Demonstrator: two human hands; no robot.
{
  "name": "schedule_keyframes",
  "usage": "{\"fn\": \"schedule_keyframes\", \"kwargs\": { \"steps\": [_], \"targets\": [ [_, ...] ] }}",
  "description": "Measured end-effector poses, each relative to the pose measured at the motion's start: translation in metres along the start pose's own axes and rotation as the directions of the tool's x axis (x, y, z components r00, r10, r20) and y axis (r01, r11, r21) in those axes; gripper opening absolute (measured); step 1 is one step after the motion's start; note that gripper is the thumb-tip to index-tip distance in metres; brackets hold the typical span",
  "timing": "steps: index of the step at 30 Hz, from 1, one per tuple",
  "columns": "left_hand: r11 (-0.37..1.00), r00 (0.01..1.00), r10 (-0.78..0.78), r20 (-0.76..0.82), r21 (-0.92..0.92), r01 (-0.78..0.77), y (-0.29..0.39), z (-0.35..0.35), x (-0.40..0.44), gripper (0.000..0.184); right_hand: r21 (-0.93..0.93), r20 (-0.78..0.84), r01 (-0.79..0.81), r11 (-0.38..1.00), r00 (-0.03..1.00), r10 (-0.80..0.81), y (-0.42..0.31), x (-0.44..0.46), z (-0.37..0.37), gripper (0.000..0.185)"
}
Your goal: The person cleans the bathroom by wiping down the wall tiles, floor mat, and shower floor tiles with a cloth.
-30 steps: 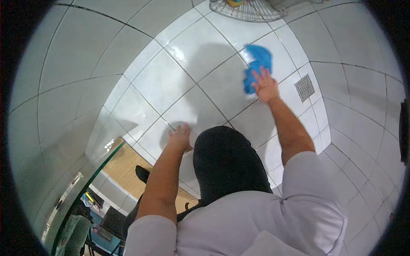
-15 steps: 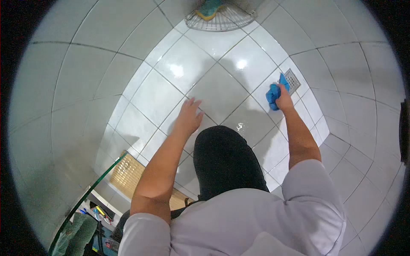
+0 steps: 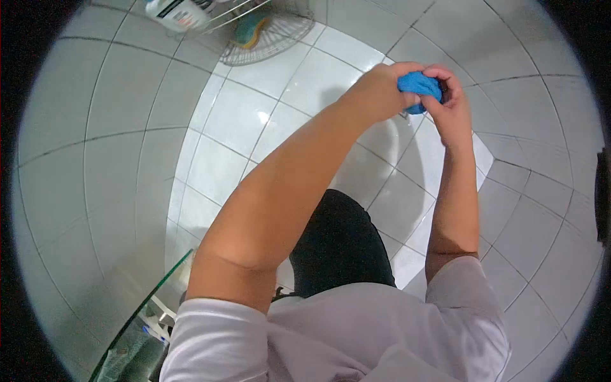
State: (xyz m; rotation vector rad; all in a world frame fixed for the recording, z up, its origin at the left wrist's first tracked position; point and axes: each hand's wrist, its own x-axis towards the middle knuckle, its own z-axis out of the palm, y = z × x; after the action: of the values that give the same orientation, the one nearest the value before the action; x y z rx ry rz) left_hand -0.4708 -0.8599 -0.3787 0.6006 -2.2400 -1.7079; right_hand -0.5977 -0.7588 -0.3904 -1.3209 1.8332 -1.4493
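Observation:
A bunched blue cloth (image 3: pixel 420 86) is held between both hands above the tiled floor, near the right wall. My left hand (image 3: pixel 380 92) reaches across from the left, its fingers closed on the cloth's left side. From the other side my right hand (image 3: pixel 453 113) grips it, with fingers curled over the top and the thumb in front. The floor drain is hidden, with the hands and cloth over that area.
A wire corner rack (image 3: pixel 273 48) with a yellow-green sponge (image 3: pixel 249 30) sits at the far corner. Above it, a white bottle (image 3: pixel 178 14) stands by another wire shelf. A glass panel edge (image 3: pixel 143 307) runs along the lower left. White floor tiles (image 3: pixel 238 118) look wet and shiny.
My right hand has lifted the blue cloth away from the drain. My left hand has come across from the floor's middle and taken hold of it too. The view has shifted.

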Motion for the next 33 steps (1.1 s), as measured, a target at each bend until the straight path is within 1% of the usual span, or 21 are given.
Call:
{"fn": "schedule_keyframes", "kwargs": {
  "steps": [2,3,5,9,10,11,12,14,15,17,18,20,21,22,23,24,26,27,29,32,33],
  "targets": [
    [0.974,0.966,0.044,-0.254,0.224,0.015,0.009,0.008,0.008,0.033,0.404,-0.033,-0.205,0.891,0.971,0.238,-0.002,-0.012,-0.001,0.037],
    [0.974,0.968,0.045,-0.249,0.226,0.013,0.012,0.014,0.008,0.033,0.406,-0.037,-0.205,0.891,0.97,0.24,-0.003,-0.015,0.001,0.037],
    [0.943,0.945,0.178,-0.273,0.32,-0.085,0.016,0.025,0.005,0.025,0.907,0.111,-0.333,0.26,0.782,0.613,-0.004,-0.018,0.009,0.035],
    [0.997,0.984,-0.043,-0.172,0.051,0.053,0.015,0.037,0.01,0.03,0.924,0.088,-0.317,0.216,0.723,0.685,0.003,-0.009,0.009,0.039],
    [0.932,0.968,-0.184,-0.168,-0.343,0.118,0.013,0.034,0.014,0.029,0.861,-0.026,-0.301,0.409,0.779,0.627,0.004,-0.003,0.009,0.039],
    [0.715,0.943,-0.314,-0.108,-0.681,0.16,0.017,0.03,0.016,0.029,0.764,-0.127,-0.269,0.586,0.828,0.546,0.001,0.003,0.011,0.041],
    [0.719,0.945,-0.311,-0.103,-0.676,0.163,0.023,0.035,0.02,0.029,0.768,-0.133,-0.262,0.584,0.827,0.546,-0.003,0.007,0.011,0.041],
    [0.861,0.794,-0.34,-0.504,-0.506,0.047,0.039,0.045,0.032,0.039,0.803,-0.105,-0.261,0.536,0.824,0.557,-0.013,0.017,0.01,0.039],
    [0.862,0.794,-0.338,-0.504,-0.504,0.047,0.043,0.043,0.033,0.039,0.804,-0.106,-0.258,0.535,0.824,0.556,-0.018,0.023,0.008,0.039],
    [0.669,0.933,-0.27,-0.236,-0.743,0.006,0.047,0.036,0.038,0.047,0.689,-0.284,-0.095,0.719,0.877,0.388,-0.026,0.034,0.001,0.033],
    [0.672,0.935,-0.268,-0.233,-0.741,0.008,0.049,0.031,0.044,0.047,0.69,-0.288,-0.092,0.718,0.875,0.389,-0.021,0.041,-0.004,0.033],
    [0.624,0.99,-0.131,0.045,-0.773,0.118,0.056,0.023,0.054,0.052,0.353,-0.353,0.015,0.935,0.928,0.119,-0.014,0.05,-0.018,0.044],
    [0.624,0.99,-0.131,0.053,-0.772,0.124,0.061,0.022,0.055,0.052,0.227,-0.358,0.059,0.972,0.933,0.026,-0.014,0.051,-0.024,0.049],
    [0.768,0.981,-0.192,0.009,-0.622,0.156,0.067,0.021,0.058,0.052,0.589,-0.198,-0.075,0.804,0.952,0.233,-0.015,0.053,-0.031,0.055],
    [0.875,0.97,-0.24,-0.048,-0.444,0.195,0.074,0.02,0.06,0.053,0.84,0.03,-0.218,0.497,0.933,0.357,-0.018,0.055,-0.036,0.061],
    [0.874,0.969,-0.241,-0.046,-0.444,0.196,0.079,0.02,0.065,0.053,0.84,0.028,-0.217,0.497,0.933,0.359,-0.02,0.053,-0.041,0.061],
    [0.995,0.987,-0.098,-0.131,0.006,0.1,0.086,0.022,0.078,0.05,0.817,0.432,-0.486,0.309,0.872,0.229,-0.02,0.045,-0.052,0.069],
    [0.995,0.987,-0.1,-0.125,0.005,0.101,0.087,0.023,0.082,0.05,0.819,0.428,-0.484,0.308,0.873,0.234,-0.009,0.046,-0.06,0.069],
    [0.932,0.971,0.163,-0.173,0.349,-0.095,0.087,0.026,0.089,0.028,0.749,0.623,-0.577,0.327,0.781,-0.049,0.021,0.054,-0.074,0.064],
    [0.951,0.951,0.307,-0.024,0.059,-0.305,0.08,0.023,0.107,0.022,0.709,0.542,-0.499,0.499,0.838,0.067,0.034,0.059,-0.079,0.049],
    [0.951,0.952,0.306,-0.02,0.059,-0.304,0.082,0.023,0.108,0.022,0.711,0.539,-0.498,0.497,0.839,0.069,0.03,0.061,-0.082,0.049]
  ]
}}
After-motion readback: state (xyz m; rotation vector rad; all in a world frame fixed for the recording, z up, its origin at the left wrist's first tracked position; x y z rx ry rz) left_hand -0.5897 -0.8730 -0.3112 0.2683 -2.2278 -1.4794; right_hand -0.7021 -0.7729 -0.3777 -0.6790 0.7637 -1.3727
